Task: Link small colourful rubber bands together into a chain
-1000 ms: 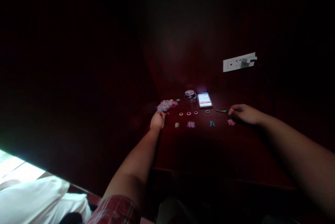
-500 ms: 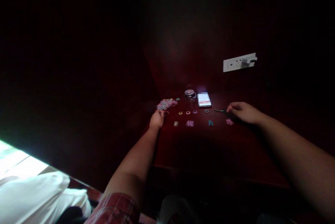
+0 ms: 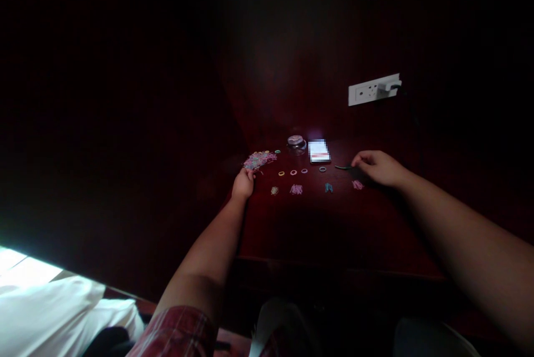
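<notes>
My left hand (image 3: 243,183) is closed at the near edge of a mixed pile of small coloured pieces (image 3: 261,160); what its fingers pinch is too small to name. My right hand (image 3: 377,168) is closed on one end of a thin green tool (image 3: 342,167), whose other end points left over the table. Between the hands lie a yellow ring (image 3: 281,173), a pink ring (image 3: 293,172), a purple ring (image 3: 304,170) and a grey-blue ring (image 3: 322,169). Nearer me are small heaps: pale yellow (image 3: 274,191), purple-pink (image 3: 296,189), teal (image 3: 329,187) and pink (image 3: 357,184).
A round clear container (image 3: 296,144) stands behind the rings, beside a lit phone (image 3: 319,151). On the wall at the right is a white socket panel (image 3: 369,92) with a plug. The dark red table (image 3: 300,234) ends at a front edge. White cloth (image 3: 54,312) shows at lower left.
The whole view has shifted, so the table things sit slightly higher and further left. My left hand's fingers have moved slightly against the pile; my right hand still holds the green tool.
</notes>
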`<state>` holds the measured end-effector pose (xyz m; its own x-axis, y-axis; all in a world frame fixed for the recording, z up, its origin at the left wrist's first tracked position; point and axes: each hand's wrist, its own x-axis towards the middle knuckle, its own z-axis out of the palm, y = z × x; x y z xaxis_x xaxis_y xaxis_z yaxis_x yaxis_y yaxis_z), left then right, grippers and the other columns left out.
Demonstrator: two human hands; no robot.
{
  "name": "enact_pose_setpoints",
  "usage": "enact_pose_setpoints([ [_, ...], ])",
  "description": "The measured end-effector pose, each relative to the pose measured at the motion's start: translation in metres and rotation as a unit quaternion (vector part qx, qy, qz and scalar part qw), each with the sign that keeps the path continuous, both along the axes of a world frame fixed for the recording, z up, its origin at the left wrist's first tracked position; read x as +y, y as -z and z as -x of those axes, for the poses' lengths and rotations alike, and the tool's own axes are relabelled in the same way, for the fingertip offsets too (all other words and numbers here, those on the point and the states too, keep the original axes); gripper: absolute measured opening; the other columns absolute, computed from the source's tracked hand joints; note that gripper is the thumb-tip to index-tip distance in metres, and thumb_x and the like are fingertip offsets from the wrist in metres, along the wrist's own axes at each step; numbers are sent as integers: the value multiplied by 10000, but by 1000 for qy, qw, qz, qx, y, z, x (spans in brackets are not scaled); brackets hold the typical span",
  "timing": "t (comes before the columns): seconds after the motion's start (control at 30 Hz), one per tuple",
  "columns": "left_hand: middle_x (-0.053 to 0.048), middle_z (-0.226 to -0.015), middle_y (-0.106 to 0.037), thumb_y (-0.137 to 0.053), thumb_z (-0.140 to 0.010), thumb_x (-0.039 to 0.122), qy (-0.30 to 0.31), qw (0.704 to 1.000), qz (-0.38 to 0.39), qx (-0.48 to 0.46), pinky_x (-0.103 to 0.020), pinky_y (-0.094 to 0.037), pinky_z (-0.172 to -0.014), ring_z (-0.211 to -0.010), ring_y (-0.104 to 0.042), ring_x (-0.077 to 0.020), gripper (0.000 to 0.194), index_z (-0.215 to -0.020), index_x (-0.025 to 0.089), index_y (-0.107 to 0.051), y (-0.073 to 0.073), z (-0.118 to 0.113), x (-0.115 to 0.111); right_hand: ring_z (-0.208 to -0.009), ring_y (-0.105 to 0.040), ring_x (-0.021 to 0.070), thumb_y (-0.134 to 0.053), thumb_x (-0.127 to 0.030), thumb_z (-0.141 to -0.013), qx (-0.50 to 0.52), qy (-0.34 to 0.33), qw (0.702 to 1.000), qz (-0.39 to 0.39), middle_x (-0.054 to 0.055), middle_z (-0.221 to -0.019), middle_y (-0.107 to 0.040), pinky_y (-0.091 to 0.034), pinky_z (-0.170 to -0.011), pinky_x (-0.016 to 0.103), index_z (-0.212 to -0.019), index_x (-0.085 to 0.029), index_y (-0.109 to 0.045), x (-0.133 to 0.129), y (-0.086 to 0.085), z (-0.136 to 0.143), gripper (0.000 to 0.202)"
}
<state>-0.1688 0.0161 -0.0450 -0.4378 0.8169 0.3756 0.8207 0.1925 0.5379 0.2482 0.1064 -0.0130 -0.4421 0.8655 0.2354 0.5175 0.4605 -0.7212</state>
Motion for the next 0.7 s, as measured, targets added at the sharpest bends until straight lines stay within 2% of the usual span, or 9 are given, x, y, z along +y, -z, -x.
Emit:
enact_pose_setpoints([
  [0.23,-56,-844,-689,-400,-932,292,3,1000,-21,-10,-265,-438,-751,-764,-619,-174,230,-830,179,-572,-4,-4,-5,-539,-509,142,-497,-313,-790,7,22,1000,-9,13,-634,-579,-376,-493,244,-794,-192,-590,-2,-1,0,153],
  [0.37,-57,-871,-676,-369,-948,283,25,998,-54,-7,-250,-443,-769,-793,-616,-159,236,-855,173,-556,-15,-23,-15,-532,-529,153,-512,-332,-793,43,3,999,-4,12,-614,-596,-396,-508,254,-791,-198,-577,-9,-6,7,149],
  [0.43,-42,-862,-668,-374,-951,292,63,995,-77,-1,-238,-443,-778,-794,-611,-144,232,-848,181,-549,-26,-45,-18,-530,-525,154,-500,-351,-814,76,-12,997,-19,7,-604,-589,-396,-506,255,-827,-204,-584,-20,-11,15,170],
  [0.53,-31,-823,-651,-399,-946,291,195,966,-168,5,-237,-450,-753,-768,-600,-133,192,-882,180,-541,-47,-92,-19,-582,-507,133,-561,-342,-799,131,-73,985,-87,10,-695,-578,-400,-532,244,-847,-195,-599,-44,-19,34,159],
  [0.63,-13,-790,-642,-437,-934,287,303,933,-194,-16,-226,-455,-688,-704,-589,-119,150,-911,183,-543,-64,-141,-17,-540,-445,100,-613,-330,-783,172,-134,972,-87,-1,-707,-551,-369,-492,227,-970,-192,-606,-66,-24,53,233],
  [0.7,-16,-793,-645,-459,-921,259,343,917,-199,-28,-228,-458,-683,-708,-596,-119,128,-897,180,-557,-67,-164,-16,-510,-414,73,-642,-312,-760,197,-154,966,-72,10,-787,-585,-351,-467,219,-1013,-186,-598,-74,-26,62,286],
])
